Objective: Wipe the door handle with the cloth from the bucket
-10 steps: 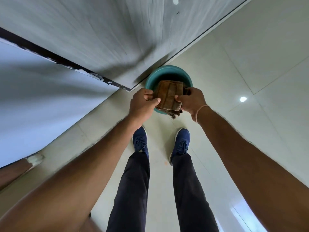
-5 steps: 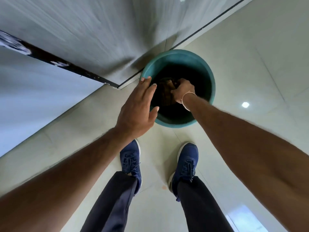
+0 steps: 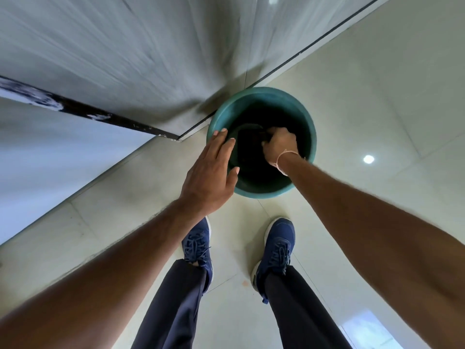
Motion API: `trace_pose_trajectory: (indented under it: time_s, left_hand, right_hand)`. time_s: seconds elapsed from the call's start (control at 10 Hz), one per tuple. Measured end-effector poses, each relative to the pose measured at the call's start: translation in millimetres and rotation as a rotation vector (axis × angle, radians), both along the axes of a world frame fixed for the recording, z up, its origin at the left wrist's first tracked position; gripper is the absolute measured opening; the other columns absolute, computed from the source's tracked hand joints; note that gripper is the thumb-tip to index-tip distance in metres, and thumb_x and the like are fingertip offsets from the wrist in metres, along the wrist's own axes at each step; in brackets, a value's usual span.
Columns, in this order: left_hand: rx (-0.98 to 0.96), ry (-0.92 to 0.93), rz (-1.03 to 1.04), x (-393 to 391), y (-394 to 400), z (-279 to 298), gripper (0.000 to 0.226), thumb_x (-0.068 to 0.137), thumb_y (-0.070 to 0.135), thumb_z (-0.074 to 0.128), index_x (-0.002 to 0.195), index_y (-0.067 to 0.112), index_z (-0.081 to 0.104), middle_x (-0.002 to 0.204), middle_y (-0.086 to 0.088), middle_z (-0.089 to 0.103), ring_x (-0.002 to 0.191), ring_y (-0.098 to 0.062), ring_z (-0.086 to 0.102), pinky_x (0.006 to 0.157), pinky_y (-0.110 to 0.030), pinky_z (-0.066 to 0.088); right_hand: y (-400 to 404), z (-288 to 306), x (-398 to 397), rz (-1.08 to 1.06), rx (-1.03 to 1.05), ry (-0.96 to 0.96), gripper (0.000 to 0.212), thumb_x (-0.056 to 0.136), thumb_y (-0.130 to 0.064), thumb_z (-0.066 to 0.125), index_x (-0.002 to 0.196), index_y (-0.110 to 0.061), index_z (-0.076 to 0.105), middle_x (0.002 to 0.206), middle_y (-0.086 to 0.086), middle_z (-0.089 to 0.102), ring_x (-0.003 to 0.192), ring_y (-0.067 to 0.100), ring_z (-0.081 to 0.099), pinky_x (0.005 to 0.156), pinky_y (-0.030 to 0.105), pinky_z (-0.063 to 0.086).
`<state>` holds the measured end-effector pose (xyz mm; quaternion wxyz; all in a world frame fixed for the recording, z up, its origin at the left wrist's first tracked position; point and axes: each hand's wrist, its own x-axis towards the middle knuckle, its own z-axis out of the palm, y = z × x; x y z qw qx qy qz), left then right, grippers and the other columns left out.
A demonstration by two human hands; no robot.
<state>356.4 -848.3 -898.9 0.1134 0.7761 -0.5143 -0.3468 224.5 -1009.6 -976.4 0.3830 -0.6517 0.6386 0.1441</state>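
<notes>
**Right hand down in the teal bucket, left hand flat over its rim**

A teal plastic bucket (image 3: 305, 117) stands on the pale tiled floor (image 3: 377, 84), its far edge close against the foot of a grey wood-grain door (image 3: 125, 46). The door's lower edge runs as a dark strip diagonally toward the bucket. The door handle is out of view.

The right hand (image 3: 279, 144) reaches down inside the bucket, knuckles up, fingers curled into the dark interior. A dark folded shape, apparently the cloth (image 3: 247, 141), lies just beside and under those fingers; the inside is too shadowed to tell whether the grip is clamped on it or only touching it. A thin pale thread bracelet (image 3: 285, 156) circles the right wrist.

The left hand (image 3: 211, 175) hovers over the near-left part of the rim, palm down, fingers straight and spread apart, holding nothing. It covers part of the rim and the bucket's left inner wall from view.

Below, two navy lace-up sneakers, left (image 3: 197, 248) and right (image 3: 276, 250), stand on the tiles just short of the bucket, with dark trouser legs (image 3: 176, 306) rising toward the camera. A round ceiling-light reflection (image 3: 368, 159) shines on the floor to the right of the bucket, well apart from it.
</notes>
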Motion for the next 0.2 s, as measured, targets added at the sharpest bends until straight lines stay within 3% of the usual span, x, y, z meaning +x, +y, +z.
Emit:
trace_pose_trajectory:
  time_s: [0.2]
  left_hand:
    - [-0.040,0.053,0.024,-11.3,-25.6,98.9,0.071,0.108,0.021,0.063,0.170,0.011,0.030,0.183,-0.007,0.017,0.170,-0.023,0.015,0.130,-0.045,0.038]
  right_hand:
    - [22.2,145.3,-13.7,0.086,-0.121,-0.199,0.049,0.098,-0.021,0.067,0.146,-0.017,0.061,0.143,0.007,0.068,0.134,0.031,0.061,0.116,0.039,0.045]
